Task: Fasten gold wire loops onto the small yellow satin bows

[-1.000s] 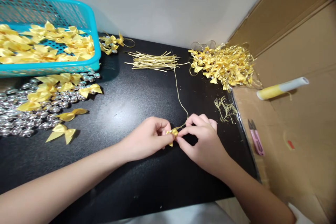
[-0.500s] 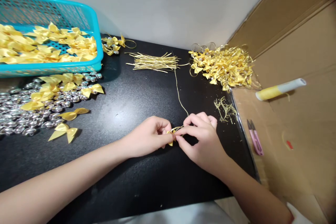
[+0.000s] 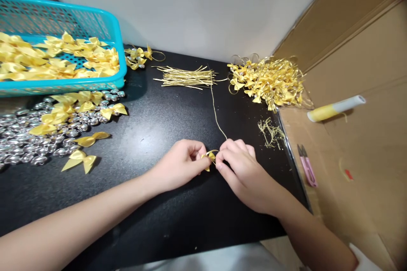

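My left hand (image 3: pixel 186 163) pinches a small yellow bow (image 3: pixel 211 156) near the table's front middle. Just right of the bow, my right hand (image 3: pixel 237 169) is closed on a thin gold cord (image 3: pixel 215 110), which trails up the table from behind its fingers. A loop of the cord shows between the two hands at the bow. The fingertips hide the rest of the bow and the cord's end.
A turquoise basket (image 3: pixel 122 61) of yellow bows stands at the back left, above silver beads (image 3: pixel 19 142). Cut gold cords (image 3: pixel 187 77) lie at the back. Finished looped bows (image 3: pixel 270 80) are piled right, near pink snips (image 3: pixel 308 167) and a yellow-white tube (image 3: pixel 337 108).
The fingertips of my right hand have drawn slightly away from my left hand, and more of the bow and cord loop shows between them. The view has shifted a little.
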### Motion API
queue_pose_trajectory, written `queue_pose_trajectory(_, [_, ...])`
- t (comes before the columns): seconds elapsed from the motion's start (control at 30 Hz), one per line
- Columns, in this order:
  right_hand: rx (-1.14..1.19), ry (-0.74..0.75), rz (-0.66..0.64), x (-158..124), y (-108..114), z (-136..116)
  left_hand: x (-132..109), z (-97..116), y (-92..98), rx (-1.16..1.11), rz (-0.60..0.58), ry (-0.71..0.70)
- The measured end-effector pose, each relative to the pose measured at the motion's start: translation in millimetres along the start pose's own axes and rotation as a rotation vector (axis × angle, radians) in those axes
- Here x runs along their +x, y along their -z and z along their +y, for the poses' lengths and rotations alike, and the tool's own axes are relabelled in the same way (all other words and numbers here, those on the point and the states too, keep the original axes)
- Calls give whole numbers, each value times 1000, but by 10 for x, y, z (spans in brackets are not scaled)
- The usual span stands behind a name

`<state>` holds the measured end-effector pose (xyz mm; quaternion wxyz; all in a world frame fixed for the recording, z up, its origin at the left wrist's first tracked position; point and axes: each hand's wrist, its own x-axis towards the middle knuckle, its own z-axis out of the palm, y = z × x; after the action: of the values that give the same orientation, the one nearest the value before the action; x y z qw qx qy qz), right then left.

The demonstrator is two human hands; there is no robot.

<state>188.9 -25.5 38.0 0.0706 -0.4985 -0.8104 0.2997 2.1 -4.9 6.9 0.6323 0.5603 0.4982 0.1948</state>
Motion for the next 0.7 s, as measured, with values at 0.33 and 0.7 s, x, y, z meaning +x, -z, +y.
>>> queue_pose_trajectory(0.33, [317,151,-278,-202,415,-38,125,47,277,-163,397,-21])
queue_pose_trajectory(0.7, [251,-280,-14,-782,480,554,264,30,627,-478,560,-113])
